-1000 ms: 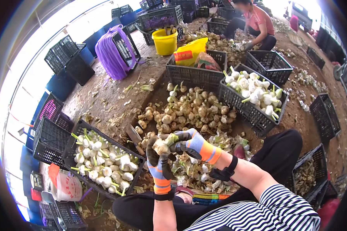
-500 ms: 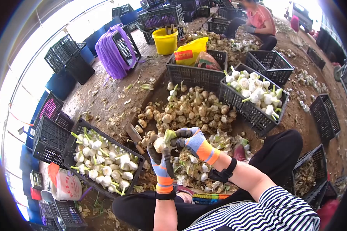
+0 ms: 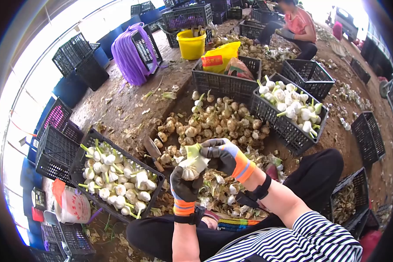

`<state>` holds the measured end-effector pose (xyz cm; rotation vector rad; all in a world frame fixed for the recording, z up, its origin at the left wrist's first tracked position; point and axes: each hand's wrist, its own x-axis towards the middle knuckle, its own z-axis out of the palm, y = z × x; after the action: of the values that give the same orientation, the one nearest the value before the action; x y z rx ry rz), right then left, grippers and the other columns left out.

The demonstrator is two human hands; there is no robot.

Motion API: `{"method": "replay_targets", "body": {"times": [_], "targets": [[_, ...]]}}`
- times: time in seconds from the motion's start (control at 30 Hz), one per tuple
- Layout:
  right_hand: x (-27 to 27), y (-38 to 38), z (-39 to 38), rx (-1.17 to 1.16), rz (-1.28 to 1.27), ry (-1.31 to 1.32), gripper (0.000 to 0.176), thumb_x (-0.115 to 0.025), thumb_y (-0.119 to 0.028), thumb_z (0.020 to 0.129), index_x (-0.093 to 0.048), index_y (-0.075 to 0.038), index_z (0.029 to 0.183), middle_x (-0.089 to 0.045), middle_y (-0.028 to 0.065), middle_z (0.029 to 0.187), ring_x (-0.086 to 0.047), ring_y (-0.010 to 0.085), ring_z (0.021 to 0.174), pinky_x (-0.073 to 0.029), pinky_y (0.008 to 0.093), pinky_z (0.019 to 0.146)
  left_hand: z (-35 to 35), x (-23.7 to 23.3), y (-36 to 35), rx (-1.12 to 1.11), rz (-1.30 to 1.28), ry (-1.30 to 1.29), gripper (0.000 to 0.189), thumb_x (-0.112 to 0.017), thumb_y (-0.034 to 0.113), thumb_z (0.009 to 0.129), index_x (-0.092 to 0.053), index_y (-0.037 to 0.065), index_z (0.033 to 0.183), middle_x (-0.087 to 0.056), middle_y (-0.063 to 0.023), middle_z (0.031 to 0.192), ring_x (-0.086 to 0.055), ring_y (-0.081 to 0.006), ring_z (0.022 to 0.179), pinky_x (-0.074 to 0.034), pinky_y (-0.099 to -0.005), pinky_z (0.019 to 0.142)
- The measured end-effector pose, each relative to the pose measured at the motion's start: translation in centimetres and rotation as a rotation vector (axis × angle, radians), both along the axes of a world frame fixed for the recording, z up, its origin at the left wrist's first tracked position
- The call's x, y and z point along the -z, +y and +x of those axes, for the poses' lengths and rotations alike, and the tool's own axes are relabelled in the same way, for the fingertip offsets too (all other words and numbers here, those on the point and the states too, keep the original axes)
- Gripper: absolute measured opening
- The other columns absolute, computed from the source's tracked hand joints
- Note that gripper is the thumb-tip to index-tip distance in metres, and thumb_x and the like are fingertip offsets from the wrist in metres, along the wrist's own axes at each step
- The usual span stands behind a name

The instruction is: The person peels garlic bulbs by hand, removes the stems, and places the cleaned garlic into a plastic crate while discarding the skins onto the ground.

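Observation:
My left hand (image 3: 185, 188), in a grey, orange and blue glove, is closed around the lower part of a garlic bulb (image 3: 190, 172). The gloved fingers of my right hand (image 3: 229, 160) pinch the pale outer skin beside its green stem, and the skin is spread away from the bulb. Beyond my hands lies a heap of brownish unpeeled garlic (image 3: 222, 120). Loose skins (image 3: 214, 187) cover the ground below. A broad blade (image 3: 151, 148) with a wooden handle lies left of my hands.
A black crate (image 3: 156, 195) of white garlic stands at left, and another crate (image 3: 273, 125) at right. Behind the heap, a crate (image 3: 222, 86) holds a yellow bag (image 3: 221, 56). A yellow bucket (image 3: 191, 46) and purple strapping (image 3: 129, 54) stand farther back. A person (image 3: 299, 28) sits at upper right.
The bulb has turned, and its skin now spreads open near the stem. My right hand has shifted slightly right, and the view has moved a little.

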<state>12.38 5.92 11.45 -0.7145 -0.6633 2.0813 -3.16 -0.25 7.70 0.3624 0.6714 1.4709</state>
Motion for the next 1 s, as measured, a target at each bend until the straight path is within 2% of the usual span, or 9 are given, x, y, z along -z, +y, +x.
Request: {"method": "replay_targets", "body": {"times": [0.3,0.5,0.63,0.7,0.73,0.77,0.87,0.9,1.0], "targets": [[0.0,1.2,-1.6,0.114,0.012,0.012,0.019,-0.07,-0.008,0.08,-0.064,-0.003,0.098,-0.066,0.0031,0.077,-0.058,0.0084,0.058,-0.044,0.0207,0.05,-2.8,1.6,0.5,0.431,0.162,-0.178,0.06,-0.064,0.038,0.077,-0.049,-0.006,0.115,-0.06,-0.0159,0.089,-0.049,-0.016,0.05,-0.035,-0.0236,0.039],[-1.3,1.6,-3.1,0.09,0.128,-0.169,0.017,-0.071,-0.011,0.08,-0.066,-0.005,0.096,-0.064,-0.0006,0.072,-0.052,0.0043,0.051,-0.038,0.0178,0.044,-3.6,2.1,0.2,0.565,0.197,-0.429,0.047,-0.061,0.015,0.077,-0.049,-0.006,0.116,-0.058,-0.0127,0.095,-0.057,-0.0212,0.082,-0.048,-0.0304,0.072],[1.3,2.7,-4.9,-0.01,0.278,-0.355,0.015,-0.072,-0.006,0.077,-0.069,-0.002,0.091,-0.067,0.0035,0.077,-0.06,0.0085,0.065,-0.049,0.0239,0.061,-6.8,7.1,0.4,0.538,0.059,-0.05,0.042,-0.06,0.009,0.075,-0.052,-0.002,0.115,-0.057,-0.0127,0.098,-0.057,-0.0251,0.09,-0.048,-0.0381,0.077],[1.4,2.2,-5.5,-0.086,0.538,-0.57,0.014,-0.07,-0.004,0.077,-0.069,-0.002,0.09,-0.068,0.0042,0.078,-0.06,0.0088,0.068,-0.049,0.025,0.064,-7.6,9.7,0.7,0.558,0.348,0.862,0.036,-0.059,0.003,0.075,-0.056,-0.001,0.111,-0.057,-0.012,0.1,-0.057,-0.0234,0.091,-0.047,-0.0385,0.077],[1.0,1.9,-5.7,-0.066,0.863,-0.66,0.015,-0.067,-0.002,0.076,-0.069,-0.003,0.091,-0.067,0.0051,0.082,-0.061,0.01,0.075,-0.049,0.0253,0.069,-4.9,4.5,-0.8,0.345,0.497,0.945,0.032,-0.057,-0.002,0.079,-0.057,-0.002,0.111,-0.057,-0.0105,0.103,-0.057,-0.0218,0.092,-0.046,-0.0367,0.077],[0.4,1.7,-5.5,-0.018,1.095,-0.734,0.015,-0.065,-0.002,0.077,-0.07,-0.003,0.092,-0.065,0.007,0.087,-0.06,0.0124,0.082,-0.049,0.0253,0.074,-4.2,4.3,-0.7,0.174,0.834,1.471,0.031,-0.055,-0.002,0.083,-0.056,-0.002,0.114,-0.057,-0.0088,0.106,-0.057,-0.0185,0.09,-0.046,-0.0327,0.076],[-0.2,2.4,-4.9,0.195,0.747,-0.47,0.034,-0.072,-0.009,0.075,-0.064,-0.003,0.107,-0.065,0.0118,0.099,-0.06,0.0192,0.093,-0.047,0.0299,0.084,-0.9,4.5,0.1,-0.088,0.072,0.448,0.03,-0.055,0.009,0.09,-0.054,-0.002,0.118,-0.057,-0.0076,0.112,-0.057,-0.0125,0.09,-0.046,-0.0253,0.075],[0.1,2.6,-4.0,0.224,0.741,-0.402,0.059,-0.077,-0.016,0.074,-0.052,-0.002,0.125,-0.061,0.0118,0.112,-0.057,0.0187,0.103,-0.045,0.0285,0.091,-0.6,3.9,0.9,-0.152,-0.112,0.507,0.027,-0.052,0.014,0.093,-0.054,-0.002,0.115,-0.059,-0.0056,0.107,-0.057,-0.0117,0.089,-0.046,-0.0249,0.077],[4.4,0.7,-3.2,-0.114,0.594,-0.444,0.087,-0.081,-0.019,0.07,-0.033,-0.005,0.141,-0.053,0.0114,0.128,-0.05,0.0177,0.115,-0.041,0.029,0.097,-0.5,6.7,2.0,-0.342,0.259,0.617,0.025,-0.048,0.018,0.095,-0.055,-0.001,0.11,-0.058,-0.003,0.097,-0.055,-0.012,0.086,-0.045,-0.026,0.078]]}}
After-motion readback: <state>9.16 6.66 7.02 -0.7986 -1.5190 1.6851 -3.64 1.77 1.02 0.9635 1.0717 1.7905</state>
